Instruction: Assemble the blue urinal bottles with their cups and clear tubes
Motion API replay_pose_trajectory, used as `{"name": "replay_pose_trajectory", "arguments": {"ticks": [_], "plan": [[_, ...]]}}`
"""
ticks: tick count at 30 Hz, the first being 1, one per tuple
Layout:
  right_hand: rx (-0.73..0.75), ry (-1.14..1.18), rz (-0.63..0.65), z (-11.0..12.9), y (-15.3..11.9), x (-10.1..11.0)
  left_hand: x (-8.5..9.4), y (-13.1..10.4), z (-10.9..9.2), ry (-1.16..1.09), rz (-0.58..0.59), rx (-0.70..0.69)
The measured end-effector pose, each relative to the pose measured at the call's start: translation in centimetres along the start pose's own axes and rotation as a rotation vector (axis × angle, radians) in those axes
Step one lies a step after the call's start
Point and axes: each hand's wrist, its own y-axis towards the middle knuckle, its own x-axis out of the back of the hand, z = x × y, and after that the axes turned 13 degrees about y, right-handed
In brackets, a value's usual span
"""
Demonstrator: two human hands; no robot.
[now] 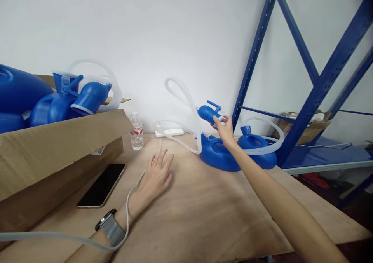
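Note:
My right hand point(223, 129) is closed around the wide end of a blue plastic urinal funnel point(205, 113) and holds it above the table. A clear, looped hose point(190, 100) hangs by the funnel and runs down beside a blue urinal bottle point(218, 156) on the table. Close to the right of that bottle sits a second blue urinal bottle point(264, 158) with its own coiled hose point(271, 149). My left hand point(157, 173) lies on the wooden tabletop with fingers apart, holding nothing. A pale cable point(128, 201) passes over my left wrist, near the watch point(110, 226).
At left, a cardboard box point(64, 146) holds several blue bottles and funnels point(92, 96). By it are a black phone point(101, 186) and a water bottle point(136, 133). A white power strip point(173, 132) lies along the wall. Blue metal shelving point(323, 80) stands at right.

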Motion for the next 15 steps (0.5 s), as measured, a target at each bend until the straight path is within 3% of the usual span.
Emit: {"name": "replay_pose_trajectory", "arguments": {"ticks": [4,7,15], "plan": [[-0.232,-0.129,0.147,-1.4,2.6,-3.5,-0.2,-0.1,0.2,-0.021,0.038,0.031],[-0.299,-0.19,0.202,-3.0,2.9,-5.0,-0.5,-0.2,0.5,-0.038,0.079,0.074],[-0.389,-0.23,0.288,-4.7,2.2,-5.7,-1.9,-0.7,1.3,-0.06,0.215,0.206]]}}
